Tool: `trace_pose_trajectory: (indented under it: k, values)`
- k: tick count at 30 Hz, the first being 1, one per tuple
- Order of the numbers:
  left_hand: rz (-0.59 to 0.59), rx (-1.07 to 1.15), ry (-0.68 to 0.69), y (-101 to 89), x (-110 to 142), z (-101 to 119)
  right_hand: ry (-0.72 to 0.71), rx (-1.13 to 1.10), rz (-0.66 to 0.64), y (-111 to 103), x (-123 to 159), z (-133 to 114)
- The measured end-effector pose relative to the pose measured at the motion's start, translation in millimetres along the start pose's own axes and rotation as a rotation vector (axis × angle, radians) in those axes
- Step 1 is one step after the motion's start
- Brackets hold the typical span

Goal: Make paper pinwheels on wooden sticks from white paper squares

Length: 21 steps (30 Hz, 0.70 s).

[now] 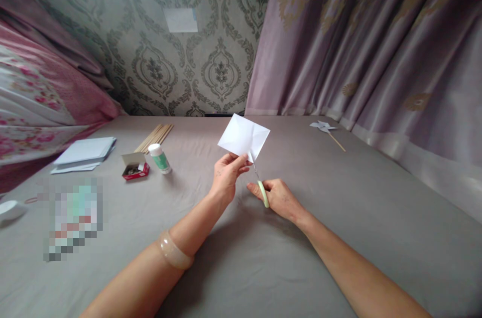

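A square sheet of white paper, marked with faint crease lines, is pinched at its near edge by my left hand. It is held up above the grey cloth surface, turned corner-up. My right hand grips a pair of scissors with pale green handles. The scissor blades reach up to the paper's lower corner, close to my left fingertips. How far they cut into the sheet I cannot tell. A pale bangle sits on my left forearm.
At left lie a stack of paper, wooden sticks, an open red box with small items, and a white-green bottle. A paper pinwheel on a stick lies far right. A blurred object is front left.
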State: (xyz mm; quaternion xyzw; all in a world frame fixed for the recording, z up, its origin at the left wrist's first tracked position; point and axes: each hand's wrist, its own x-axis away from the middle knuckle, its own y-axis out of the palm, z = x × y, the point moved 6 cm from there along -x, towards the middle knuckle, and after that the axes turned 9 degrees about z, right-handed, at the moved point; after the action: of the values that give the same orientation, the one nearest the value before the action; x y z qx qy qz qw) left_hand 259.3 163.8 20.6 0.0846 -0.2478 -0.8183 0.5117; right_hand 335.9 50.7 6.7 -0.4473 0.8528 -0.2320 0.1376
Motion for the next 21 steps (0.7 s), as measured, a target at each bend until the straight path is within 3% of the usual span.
trace_pose_trajectory:
  k: [21]
  values:
    - [-0.016,0.014,-0.009,0.0,-0.9,-2.0,-0.006,0.016,0.044,0.5,-1.6,2.9]
